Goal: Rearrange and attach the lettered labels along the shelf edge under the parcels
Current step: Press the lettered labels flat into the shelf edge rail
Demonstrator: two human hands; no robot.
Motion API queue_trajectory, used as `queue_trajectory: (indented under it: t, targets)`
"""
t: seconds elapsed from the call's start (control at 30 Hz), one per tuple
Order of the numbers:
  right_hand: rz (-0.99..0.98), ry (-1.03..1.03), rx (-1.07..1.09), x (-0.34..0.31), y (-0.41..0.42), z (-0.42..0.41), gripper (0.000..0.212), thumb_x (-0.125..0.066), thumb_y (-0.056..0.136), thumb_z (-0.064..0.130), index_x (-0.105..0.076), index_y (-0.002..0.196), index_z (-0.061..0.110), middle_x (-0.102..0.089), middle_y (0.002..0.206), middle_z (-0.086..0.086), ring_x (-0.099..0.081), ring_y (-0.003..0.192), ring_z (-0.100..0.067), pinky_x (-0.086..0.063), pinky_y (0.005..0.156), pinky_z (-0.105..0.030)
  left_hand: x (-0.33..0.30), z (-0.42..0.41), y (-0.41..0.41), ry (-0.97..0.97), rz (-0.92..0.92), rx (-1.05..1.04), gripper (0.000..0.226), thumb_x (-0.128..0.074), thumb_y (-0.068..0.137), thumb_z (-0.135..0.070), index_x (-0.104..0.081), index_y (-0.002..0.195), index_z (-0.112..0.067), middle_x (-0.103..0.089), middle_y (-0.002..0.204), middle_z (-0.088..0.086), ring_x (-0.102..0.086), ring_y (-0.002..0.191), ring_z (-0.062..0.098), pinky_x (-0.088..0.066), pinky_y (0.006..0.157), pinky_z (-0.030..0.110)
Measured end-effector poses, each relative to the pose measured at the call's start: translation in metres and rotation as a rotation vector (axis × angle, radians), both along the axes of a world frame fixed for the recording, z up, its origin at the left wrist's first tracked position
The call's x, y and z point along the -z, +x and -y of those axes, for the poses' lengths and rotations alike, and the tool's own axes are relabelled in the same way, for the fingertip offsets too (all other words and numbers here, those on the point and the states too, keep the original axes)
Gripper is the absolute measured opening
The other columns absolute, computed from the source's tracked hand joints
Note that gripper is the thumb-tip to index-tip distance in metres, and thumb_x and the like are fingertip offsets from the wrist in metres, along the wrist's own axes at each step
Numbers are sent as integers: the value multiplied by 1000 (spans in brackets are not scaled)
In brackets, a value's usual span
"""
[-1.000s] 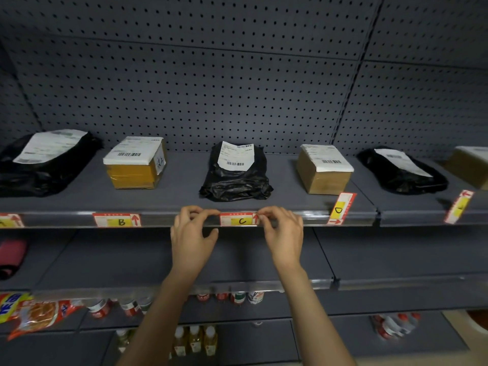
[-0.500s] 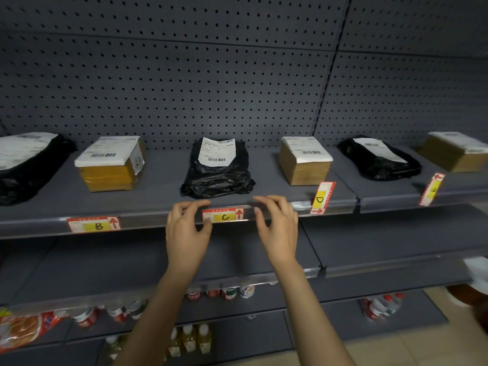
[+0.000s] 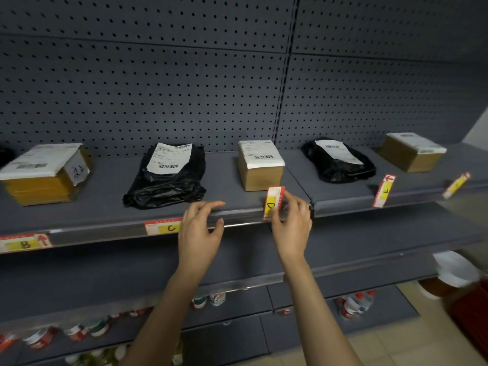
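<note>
While my right hand [image 3: 290, 223] pinches the upright D label [image 3: 273, 203] at the shelf edge [image 3: 105, 235], 3 o'clock of C label [image 3: 165, 227] | left hand [image 3: 202, 231] spread, empty | thin card, light, bendy: I judge edges the place to grip

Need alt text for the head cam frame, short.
The right hand pinches the upright D label at the shelf edge, the left hand open beside the flat C label. Boxes and black bags sit above.

Labels B [image 3: 25, 243] and C [image 3: 163, 227] lie flat along the shelf edge [image 3: 105, 233]; D [image 3: 273, 203] and E [image 3: 384, 191] stand upright on it, right of C.
</note>
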State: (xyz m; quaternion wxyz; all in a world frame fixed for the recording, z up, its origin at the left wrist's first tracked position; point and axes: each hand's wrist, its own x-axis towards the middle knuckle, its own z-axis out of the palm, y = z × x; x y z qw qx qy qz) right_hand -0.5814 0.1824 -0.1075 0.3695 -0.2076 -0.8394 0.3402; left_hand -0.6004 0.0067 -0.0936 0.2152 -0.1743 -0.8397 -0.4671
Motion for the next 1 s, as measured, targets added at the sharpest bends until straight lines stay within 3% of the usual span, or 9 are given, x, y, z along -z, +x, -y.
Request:
queue_trajectory:
  t: [0.17,0.3,0.43,0.6,0.77,1.0]
  targets:
    - [13,220,-264,1,-5,0,20,-62,87,23,-66,106,29,-65,97,5,-55,92,-19,-27,79,-26,-9,-18,-3,48,19,-3,37,-66,79,-6,-61,109,-26,-53,102,-5,-56,93,16,-49,82,38]
    - [49,146,-364,-3,-11,-8,12,-65,84,26,-66,96,29,-70,90,11,-55,88,-11,-23,79,-22,-9,-37,1,72,63,26,34,-64,81,-5,-61,110,-23,-58,102,-5,-58,98,13,-49,88,41]
    - [15,184,-451,-5,-14,-26,8,-67,82,19,-68,84,26,-71,86,10,-57,81,-14,-26,79,-20,-5,-51,4,8,66,-10,33,-63,81,-3,-63,108,-22,-60,101,-5,-59,95,12,-50,87,39]
    - [9,244,-491,-13,-12,-56,9,-66,84,18,-69,86,26,-69,85,8,-54,81,-13,-24,78,-19,-2,-73,3,-86,33,-49,32,-64,81,-3,-66,107,-21,-62,100,-3,-60,93,16,-51,82,38]
    - [55,241,-525,-11,-13,-78,7,-70,81,19,-72,86,24,-59,87,5,-52,86,-14,-27,79,-21,6,-95,7,-126,-20,-163,25,-65,79,-1,-71,97,-17,-57,101,2,-55,92,14,-42,73,25]
    - [60,405,-598,-6,-6,-92,16,-69,81,22,-72,97,26,-60,92,3,-53,88,-17,-28,83,-25,13,-109,15,-152,-10,-298,14,-66,80,-9,-71,91,-16,-53,106,4,-54,95,18,-47,72,32]
